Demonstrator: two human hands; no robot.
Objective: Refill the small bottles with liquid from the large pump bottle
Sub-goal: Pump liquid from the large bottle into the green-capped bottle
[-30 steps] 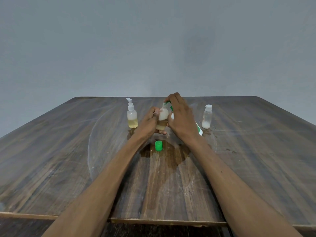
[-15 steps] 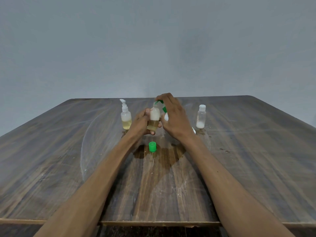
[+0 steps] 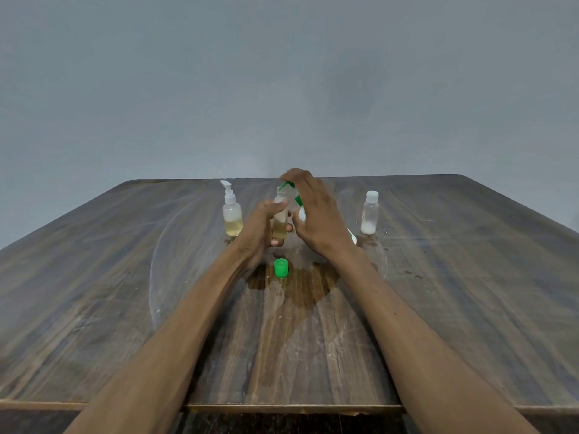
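My left hand (image 3: 260, 228) grips a small clear bottle (image 3: 279, 221) with yellowish liquid in its lower part, held upright and uncapped. My right hand (image 3: 316, 214) covers the large pump bottle, white with a green pump head (image 3: 289, 186), whose nozzle sits over the small bottle's mouth. Most of the large bottle is hidden behind my right hand. A green cap (image 3: 281, 267) lies on the table just in front of my hands.
A small pump bottle (image 3: 232, 211) with yellow liquid stands to the left. A small white-capped bottle (image 3: 369, 213) with white liquid at its bottom stands to the right. A dark wet patch (image 3: 300, 286) spreads on the wooden table (image 3: 470, 292).
Both hands with their bottles sit slightly left in view compared with a second ago, as does everything on the table; the grips look unchanged.
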